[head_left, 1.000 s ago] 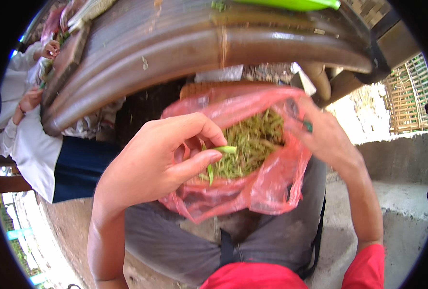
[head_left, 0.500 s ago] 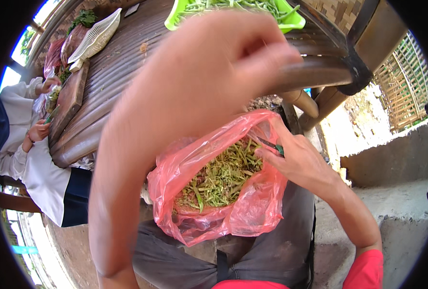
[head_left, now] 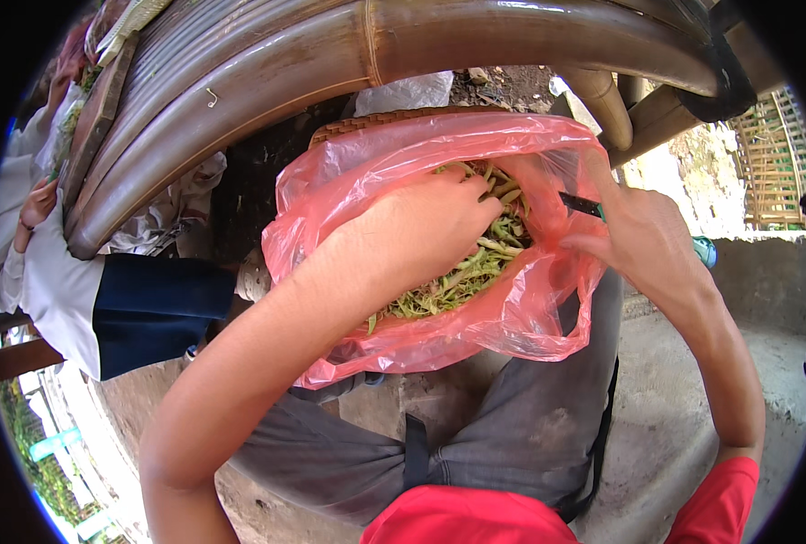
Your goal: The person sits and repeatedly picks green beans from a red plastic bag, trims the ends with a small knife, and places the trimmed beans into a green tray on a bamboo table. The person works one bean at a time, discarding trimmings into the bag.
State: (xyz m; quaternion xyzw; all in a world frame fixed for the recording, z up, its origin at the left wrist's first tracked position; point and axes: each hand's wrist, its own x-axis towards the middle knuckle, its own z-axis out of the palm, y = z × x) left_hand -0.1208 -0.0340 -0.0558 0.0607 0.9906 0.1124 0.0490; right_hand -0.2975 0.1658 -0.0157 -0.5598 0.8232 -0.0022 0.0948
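A pink translucent plastic bag stands wide-mouthed above my lap. Green bean pods and shredded trimmings fill its bottom. Reaching over the near rim, my left hand is down inside the bag with its fingers curled among the beans; the fingertips and anything in them are hidden. At the bag's right side, my right hand grips a knife with a dark blade and green handle. The blade points left over the opening, and the same hand presses against the bag's edge.
A bamboo-slat bench curves across the top, with a woven basket rim below it, behind the bag. To the left sits another person in white and dark blue, beside a wooden board. A concrete ledge is at right.
My left hand has come down from above the bench into the bag. The view has tipped downward, so the green tray of beans is out of sight. My right hand still holds the knife.
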